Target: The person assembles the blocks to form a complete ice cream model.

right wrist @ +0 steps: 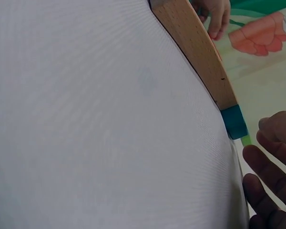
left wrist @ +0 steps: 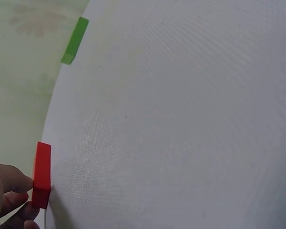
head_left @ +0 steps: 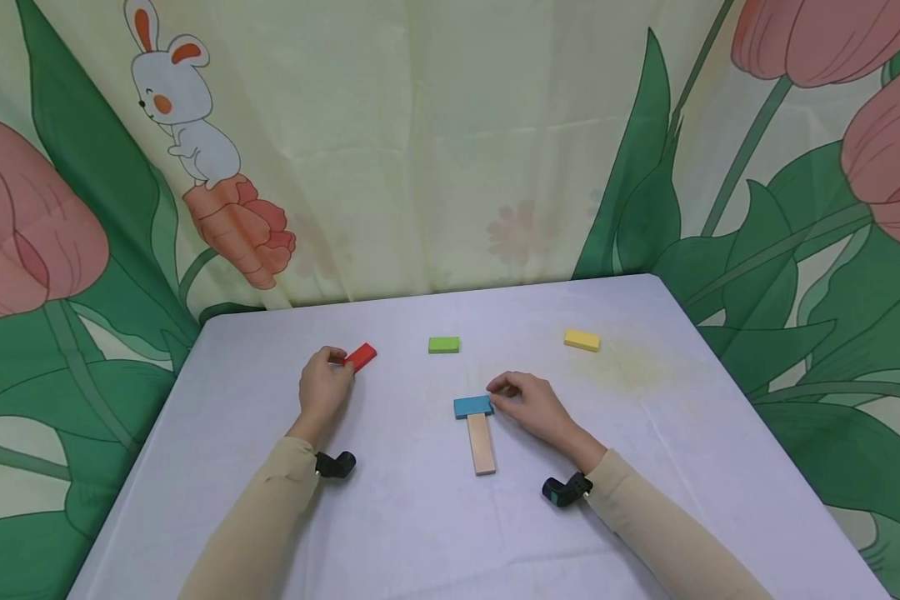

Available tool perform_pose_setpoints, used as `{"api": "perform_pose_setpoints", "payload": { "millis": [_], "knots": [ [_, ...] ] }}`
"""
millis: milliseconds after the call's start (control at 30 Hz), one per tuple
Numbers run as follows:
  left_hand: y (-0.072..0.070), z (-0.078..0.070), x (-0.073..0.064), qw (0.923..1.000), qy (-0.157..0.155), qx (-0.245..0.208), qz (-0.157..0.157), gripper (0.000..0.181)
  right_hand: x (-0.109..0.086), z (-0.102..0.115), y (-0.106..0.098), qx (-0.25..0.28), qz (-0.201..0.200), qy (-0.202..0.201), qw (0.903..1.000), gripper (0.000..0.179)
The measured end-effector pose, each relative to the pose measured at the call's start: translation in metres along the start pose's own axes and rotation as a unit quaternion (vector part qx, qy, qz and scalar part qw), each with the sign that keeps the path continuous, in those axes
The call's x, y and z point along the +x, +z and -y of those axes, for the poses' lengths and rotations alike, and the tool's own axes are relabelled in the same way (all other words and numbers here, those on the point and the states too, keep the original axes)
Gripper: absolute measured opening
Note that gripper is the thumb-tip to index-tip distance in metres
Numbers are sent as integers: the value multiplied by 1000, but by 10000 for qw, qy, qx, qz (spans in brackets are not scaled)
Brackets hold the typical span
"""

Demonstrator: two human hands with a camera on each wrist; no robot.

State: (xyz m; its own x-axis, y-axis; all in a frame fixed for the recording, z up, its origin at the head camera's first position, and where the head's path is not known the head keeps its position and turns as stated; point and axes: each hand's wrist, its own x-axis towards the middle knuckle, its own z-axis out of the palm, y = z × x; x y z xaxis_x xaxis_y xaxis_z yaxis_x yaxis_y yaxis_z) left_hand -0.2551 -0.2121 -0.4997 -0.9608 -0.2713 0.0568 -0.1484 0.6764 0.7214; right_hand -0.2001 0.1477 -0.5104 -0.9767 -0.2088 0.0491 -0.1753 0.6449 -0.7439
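Observation:
On the left part of the table, my left hand (head_left: 326, 388) pinches the near end of a red block (head_left: 361, 357). The left wrist view shows the thumb and fingertips against the lower end of that red block (left wrist: 41, 175). A blue block (head_left: 472, 407) lies crosswise at the far end of a plain wooden block (head_left: 482, 445), forming a T. Beside the blue block's right end is my right hand (head_left: 528, 404), its fingers loosely bent and holding nothing. In the right wrist view, the fingertips are close to the blue block's end (right wrist: 234, 122).
Farther back on the white-covered table (head_left: 397, 517) lie a green block (head_left: 443, 345) near the middle and a yellow block (head_left: 582, 340) to the right. A printed curtain (head_left: 420, 167) hangs behind the table's far edge.

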Motion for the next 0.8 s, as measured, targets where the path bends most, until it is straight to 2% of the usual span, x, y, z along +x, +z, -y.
{"api": "perform_pose_setpoints", "payload": {
  "millis": [300,633,800],
  "knots": [
    [-2,2,-2,9998,-146,107,45,29,1,-2,1,-1,-42,-64,10000,16],
    [-1,2,-2,9997,-114,194,23,25,0,-3,1,42,-88,-56,9999,15],
    [-2,0,-4,9998,-112,130,122,25,0,-3,0,82,-87,-66,9999,14]
  ]
}}
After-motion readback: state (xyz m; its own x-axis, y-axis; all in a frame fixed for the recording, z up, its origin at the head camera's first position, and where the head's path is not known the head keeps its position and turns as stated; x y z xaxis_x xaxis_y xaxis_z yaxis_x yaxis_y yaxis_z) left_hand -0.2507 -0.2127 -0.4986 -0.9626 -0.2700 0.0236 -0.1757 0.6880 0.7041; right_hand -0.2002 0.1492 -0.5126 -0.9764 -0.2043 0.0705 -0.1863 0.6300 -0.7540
